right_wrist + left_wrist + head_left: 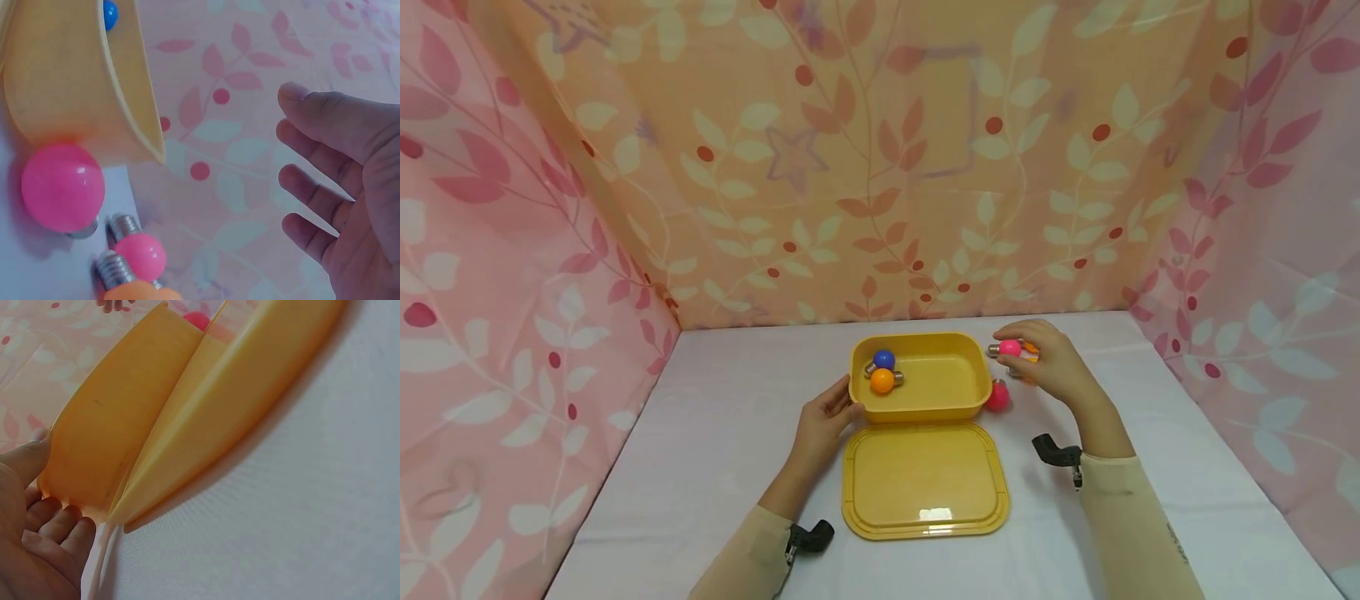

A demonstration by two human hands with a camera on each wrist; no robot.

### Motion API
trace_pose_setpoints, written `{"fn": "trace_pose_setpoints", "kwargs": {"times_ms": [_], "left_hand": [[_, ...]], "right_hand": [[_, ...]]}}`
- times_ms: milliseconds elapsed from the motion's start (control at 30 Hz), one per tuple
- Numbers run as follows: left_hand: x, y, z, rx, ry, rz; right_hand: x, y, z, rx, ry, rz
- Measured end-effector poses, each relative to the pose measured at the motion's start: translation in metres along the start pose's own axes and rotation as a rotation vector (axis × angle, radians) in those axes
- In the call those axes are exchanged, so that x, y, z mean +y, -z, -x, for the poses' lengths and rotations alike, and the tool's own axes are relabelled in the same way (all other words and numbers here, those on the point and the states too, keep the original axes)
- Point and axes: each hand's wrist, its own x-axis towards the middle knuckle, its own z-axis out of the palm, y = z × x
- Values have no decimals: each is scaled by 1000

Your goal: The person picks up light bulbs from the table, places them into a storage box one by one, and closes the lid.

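Note:
My left hand point(822, 423) grips the left end of a yellow plastic box point(940, 414), thumb near its front corner and fingers against the end wall. Inside the box, at its left, lie a blue light bulb point(884, 359) and an orange light bulb point(882, 382). My right hand point(1043, 362) hovers over the bulbs right of the box, fingers relaxed and apart, with nothing between them in the right wrist view. Below it are a small pink bulb point(140, 257) and an orange bulb point(142, 292), partly cut off. A larger pink bulb point(62, 187) sits beside the box's right end.
A yellow lid point(925, 482) lies flat on the white tablecloth point(715, 467), just in front of the box. Leaf-patterned cloth point(865, 167) hangs behind and along both sides of the table. Each sleeve carries a black wrist-camera mount point(1057, 451).

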Motion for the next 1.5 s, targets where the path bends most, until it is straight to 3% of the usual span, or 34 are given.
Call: {"fn": "trace_pose_setpoints", "kwargs": {"times_ms": [300, 600, 867, 1333, 1500], "left_hand": [[0, 0, 1, 11, -31, 0], [0, -1, 1, 11, -29, -16], [2, -1, 1, 18, -13, -24], [1, -2, 1, 23, -5, -11], [-2, 0, 1, 1, -39, 4]], "right_hand": [[29, 3, 3, -41, -104, 54], [57, 8, 9, -42, -208, 63], [74, 7, 13, -89, -326, 74], [102, -3, 22, -150, -397, 35], [104, -5, 24, -160, -445, 14]]}}
